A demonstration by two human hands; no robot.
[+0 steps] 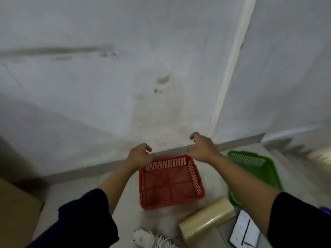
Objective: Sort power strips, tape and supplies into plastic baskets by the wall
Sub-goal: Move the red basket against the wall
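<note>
Red basket [171, 181] at frame centre, empty; left hand [140, 155] and right hand [203, 149] poised above far rim, loosely curled, nothing grasped. Basket positioning judged in hand; tape roll [207, 219], lower right, to be loaded next.

Both arms reach forward in dark sleeves pushed up the forearms. The left hand [141, 155] and right hand [203, 147] hang palm-down, fingers loosely curled, holding nothing.
</note>
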